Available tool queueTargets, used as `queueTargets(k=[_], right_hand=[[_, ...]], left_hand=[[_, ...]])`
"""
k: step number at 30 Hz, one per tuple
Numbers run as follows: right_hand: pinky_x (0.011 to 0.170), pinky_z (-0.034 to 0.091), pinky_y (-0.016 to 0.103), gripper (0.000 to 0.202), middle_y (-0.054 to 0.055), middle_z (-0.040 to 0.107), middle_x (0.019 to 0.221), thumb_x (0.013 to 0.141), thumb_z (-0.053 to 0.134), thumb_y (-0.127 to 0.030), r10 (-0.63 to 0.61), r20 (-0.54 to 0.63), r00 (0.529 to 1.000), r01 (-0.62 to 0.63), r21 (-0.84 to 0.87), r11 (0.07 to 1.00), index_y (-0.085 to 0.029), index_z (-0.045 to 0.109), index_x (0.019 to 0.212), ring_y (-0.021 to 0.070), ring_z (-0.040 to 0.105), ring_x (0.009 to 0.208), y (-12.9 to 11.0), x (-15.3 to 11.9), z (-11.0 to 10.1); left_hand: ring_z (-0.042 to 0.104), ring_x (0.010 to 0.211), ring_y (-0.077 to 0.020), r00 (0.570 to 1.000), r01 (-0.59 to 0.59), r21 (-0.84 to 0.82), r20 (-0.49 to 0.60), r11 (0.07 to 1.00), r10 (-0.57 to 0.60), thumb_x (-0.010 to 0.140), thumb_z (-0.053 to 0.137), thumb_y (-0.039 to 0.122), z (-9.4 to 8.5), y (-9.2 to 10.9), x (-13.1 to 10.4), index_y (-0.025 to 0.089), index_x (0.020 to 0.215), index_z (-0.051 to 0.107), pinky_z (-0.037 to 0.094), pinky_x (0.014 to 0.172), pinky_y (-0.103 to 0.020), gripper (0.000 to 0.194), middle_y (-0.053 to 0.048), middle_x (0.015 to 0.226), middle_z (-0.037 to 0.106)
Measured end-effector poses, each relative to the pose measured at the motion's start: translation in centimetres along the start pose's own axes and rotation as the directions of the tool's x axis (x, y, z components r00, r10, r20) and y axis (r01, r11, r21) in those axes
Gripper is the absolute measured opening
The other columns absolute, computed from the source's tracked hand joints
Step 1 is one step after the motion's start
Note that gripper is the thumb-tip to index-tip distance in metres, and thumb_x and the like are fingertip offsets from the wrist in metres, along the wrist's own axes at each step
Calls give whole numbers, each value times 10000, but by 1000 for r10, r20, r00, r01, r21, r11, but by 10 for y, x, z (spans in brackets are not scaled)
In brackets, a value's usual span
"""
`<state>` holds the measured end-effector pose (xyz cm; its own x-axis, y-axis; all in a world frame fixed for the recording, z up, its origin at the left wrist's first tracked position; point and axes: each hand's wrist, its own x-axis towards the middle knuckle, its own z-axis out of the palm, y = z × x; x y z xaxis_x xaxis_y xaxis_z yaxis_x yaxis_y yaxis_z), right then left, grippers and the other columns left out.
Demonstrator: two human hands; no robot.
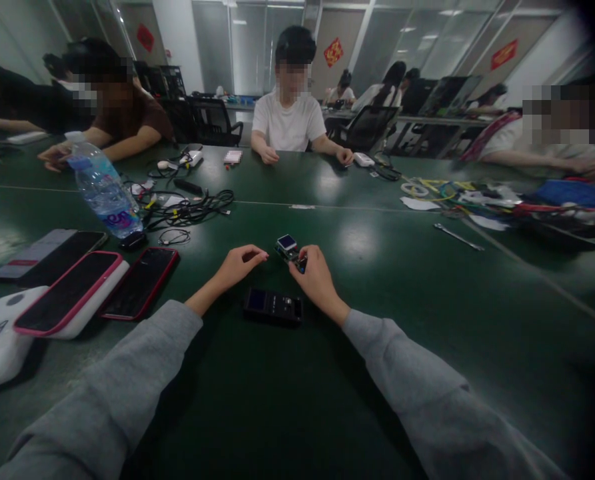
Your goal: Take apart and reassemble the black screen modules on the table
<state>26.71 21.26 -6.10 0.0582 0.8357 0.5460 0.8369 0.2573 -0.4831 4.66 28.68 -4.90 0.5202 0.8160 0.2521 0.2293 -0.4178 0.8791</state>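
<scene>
My right hand (pixel 317 277) grips a small circuit board with a little screen (pixel 287 243) by its near right end, holding it tilted over the table. Just left of the board is my left hand (pixel 238 268), its thumb and forefinger brought together at the tips. Anything between those fingertips is too small to make out. Below both hands, a black handheld device case (pixel 272 307) lies flat on the table, with a dark window on its left part and small openings on its right.
Phones (pixel 140 283) and white power banks (pixel 0 327) lie at the left, near a tilted water bottle (pixel 102 187). Black cables (pixel 192 207) are coiled behind. A wrench (pixel 458 237) and a heap of wires (pixel 502 197) occupy the right. Other people sit around the green table (pixel 427 300).
</scene>
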Motion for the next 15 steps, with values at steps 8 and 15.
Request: queueTargets(k=[8, 15], right_hand=[[698, 484, 384, 202, 63, 513, 935, 839, 588, -270, 47, 1, 999, -47, 20, 999, -232, 407, 921, 237, 537, 835, 0, 0, -1], [718, 487, 400, 211, 86, 545, 955, 845, 590, -323, 95, 16, 995, -95, 42, 995, -222, 432, 942, 255, 557, 857, 7, -6, -15]], left_hand=[[688, 944, -207, 999, -12, -7, 34, 1000, 12, 873, 631, 463, -1, 1, -1, 193, 985, 705, 523, 907, -401, 302, -58, 997, 742], [649, 1069, -215, 986, 67, -159, 165, 985, -40, 909, 567, 510, -4, 19, -25, 226, 1099, 676, 467, 1005, -428, 358, -70, 1097, 716]])
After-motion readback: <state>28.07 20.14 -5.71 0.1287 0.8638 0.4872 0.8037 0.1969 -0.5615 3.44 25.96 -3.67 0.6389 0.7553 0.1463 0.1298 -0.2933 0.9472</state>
